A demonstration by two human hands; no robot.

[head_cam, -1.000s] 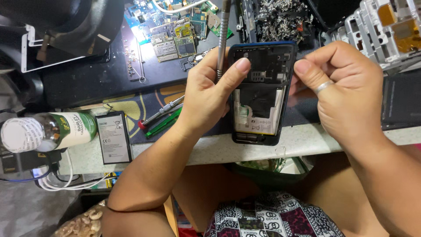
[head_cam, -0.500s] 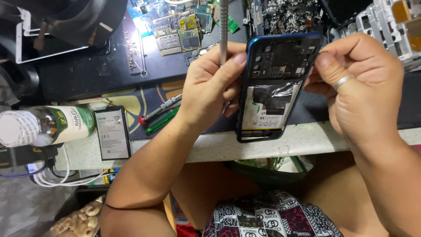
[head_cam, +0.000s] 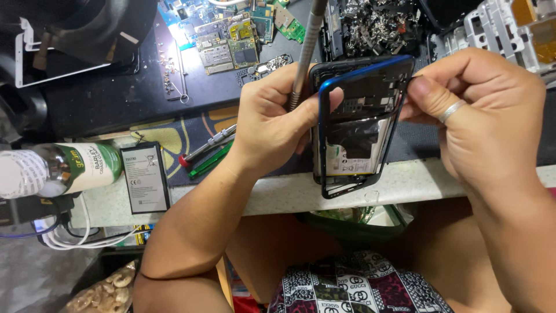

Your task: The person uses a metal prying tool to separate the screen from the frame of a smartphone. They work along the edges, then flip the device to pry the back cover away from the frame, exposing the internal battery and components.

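Note:
An opened phone (head_cam: 356, 124) with a blue-edged frame and no back cover stands tilted over the bench edge, its insides facing me. My left hand (head_cam: 275, 119) grips its left side, thumb across the frame, with a thin metal rod (head_cam: 306, 49) running up between the fingers. My right hand (head_cam: 483, 113), a ring on one finger, pinches the phone's upper right edge, where the frame appears to lift off the body.
A dark work mat (head_cam: 127, 87) carries circuit boards (head_cam: 229, 35), a phone battery (head_cam: 145, 177), a red-tipped screwdriver (head_cam: 205, 145) and green tweezers (head_cam: 209, 162). A green-labelled bottle (head_cam: 58, 168) lies at left. Metal scrap (head_cam: 379, 23) and white frames (head_cam: 509, 26) fill the back right.
The phone has been raised and tilted up from the bench. The blue frame now stands apart from the body at the top right, with my right fingers at that corner.

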